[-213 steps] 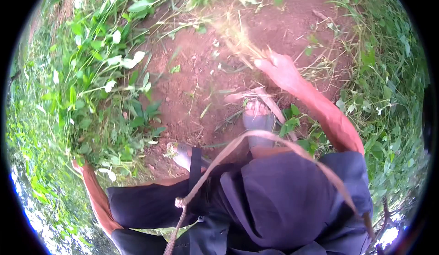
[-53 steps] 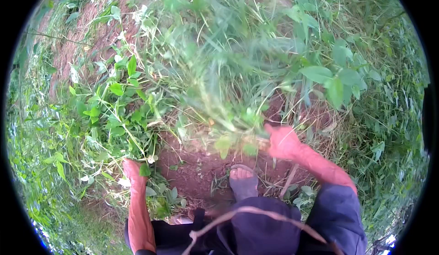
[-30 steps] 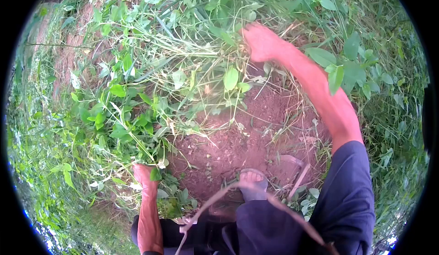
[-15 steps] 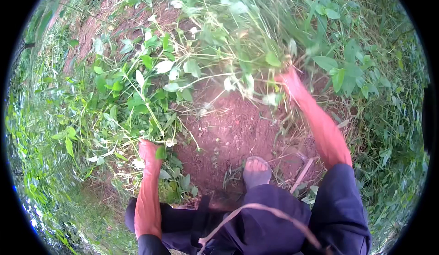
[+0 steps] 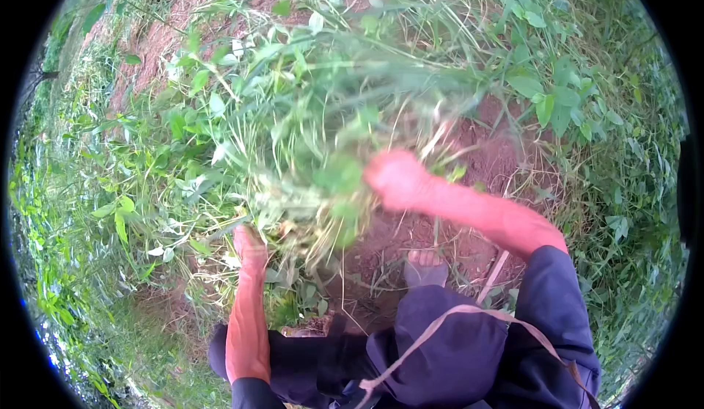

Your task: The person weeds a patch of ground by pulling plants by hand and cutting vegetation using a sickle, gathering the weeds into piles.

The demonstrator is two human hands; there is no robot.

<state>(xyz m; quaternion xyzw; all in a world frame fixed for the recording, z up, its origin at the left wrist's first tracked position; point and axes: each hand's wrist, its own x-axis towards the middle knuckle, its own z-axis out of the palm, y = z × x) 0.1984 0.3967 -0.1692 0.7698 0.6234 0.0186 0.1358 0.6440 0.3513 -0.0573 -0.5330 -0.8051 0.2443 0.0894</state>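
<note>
My right hand is closed on a large bundle of grass and leafy weeds, some of it smeared by motion. Long stems and blades spread from it across the middle of the view. My left hand is closed at the lower left end of the greenery, around weed stems; its fingertips are partly hidden by leaves. Pale, dry-looking stalks lie between the two hands.
Reddish bare soil shows right of the bundle. A foot rests on the ground below my right hand. A pale wooden stick lies beside it. A light cord hangs before dark trousers. Dense weeds surround the spot.
My right hand has swept left and a little down, carrying the grass and weeds across the soil towards my left hand. My left hand has barely shifted.
</note>
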